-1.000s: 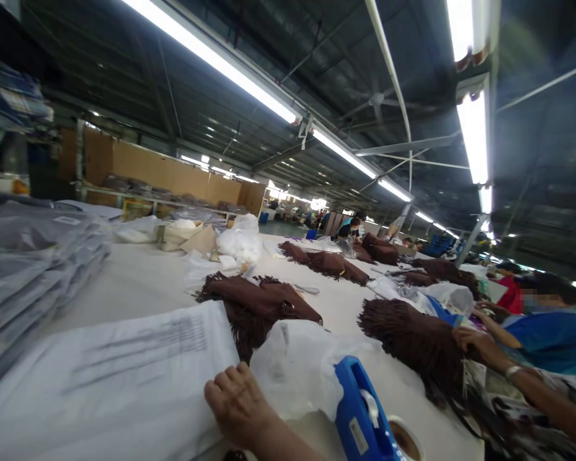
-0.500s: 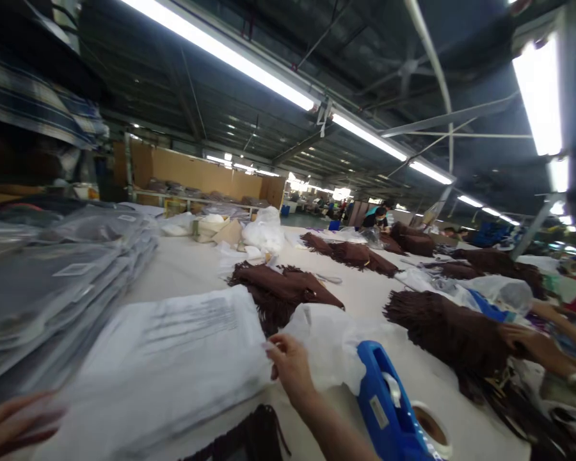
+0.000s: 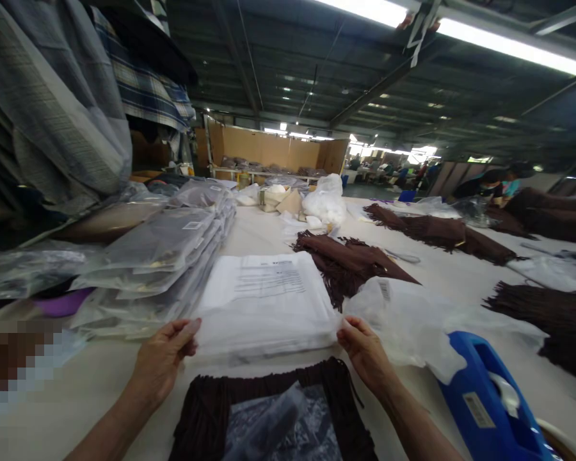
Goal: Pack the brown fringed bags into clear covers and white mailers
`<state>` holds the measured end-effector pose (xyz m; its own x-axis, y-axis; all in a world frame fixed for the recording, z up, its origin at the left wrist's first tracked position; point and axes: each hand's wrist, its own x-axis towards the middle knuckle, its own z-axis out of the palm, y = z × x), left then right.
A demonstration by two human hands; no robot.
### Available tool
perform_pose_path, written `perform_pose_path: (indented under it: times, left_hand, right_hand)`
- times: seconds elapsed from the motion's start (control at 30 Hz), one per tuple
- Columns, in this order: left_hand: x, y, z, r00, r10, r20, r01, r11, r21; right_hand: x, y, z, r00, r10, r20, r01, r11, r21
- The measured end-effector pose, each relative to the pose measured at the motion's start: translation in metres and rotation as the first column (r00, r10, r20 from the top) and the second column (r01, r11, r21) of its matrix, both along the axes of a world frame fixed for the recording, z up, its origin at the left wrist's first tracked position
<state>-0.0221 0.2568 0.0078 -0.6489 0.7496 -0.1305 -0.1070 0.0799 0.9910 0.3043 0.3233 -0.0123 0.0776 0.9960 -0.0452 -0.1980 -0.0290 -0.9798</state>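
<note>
A stack of white plastic bags [image 3: 269, 301] with printed text lies flat on the table. My left hand [image 3: 166, 358] pinches its near left corner, and my right hand [image 3: 367, 349] pinches the near right corner. Just below the stack, close to me, is a folded dark brown fringed scarf [image 3: 201, 416] with a clear packet [image 3: 283, 422] on top. To the right of my right hand are a crumpled translucent bag [image 3: 408, 320] and a blue tape dispenser [image 3: 489, 397].
Filled clear bags [image 3: 158, 243] are piled at the left. Brown fringed scarves [image 3: 365, 262] lie behind and to the right. Hanging cloth [image 3: 62, 96] is at upper left. A person [image 3: 484, 182] bends over the table's far right.
The view has swung left. My left hand has come to the stack's left corner and closed on it. My right hand still holds the right corner, and the stack lies flatter.
</note>
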Motion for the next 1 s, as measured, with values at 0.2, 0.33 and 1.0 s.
perform_pose_path:
  times: [0.2, 0.33, 1.0]
  left_hand:
    - [-0.005, -0.024, -0.024, 0.861, -0.280, -0.425, 0.185, 0.950, -0.252]
    - [-0.003, -0.039, -0.032, 0.725, -0.267, -0.635, 0.100, 0.953, -0.286]
    - [-0.001, -0.080, -0.062, 0.788, -0.381, -0.484, 0.055, 0.826, -0.561]
  right_hand:
    - [0.006, -0.014, -0.017, 0.933, 0.045, 0.358, -0.065, 0.997, 0.044]
    - [0.010, -0.024, -0.023, 0.853, 0.001, 0.521, -0.043, 0.997, 0.069]
    - [0.007, -0.076, -0.028, 0.973, -0.162, 0.166, 0.217, 0.886, -0.410]
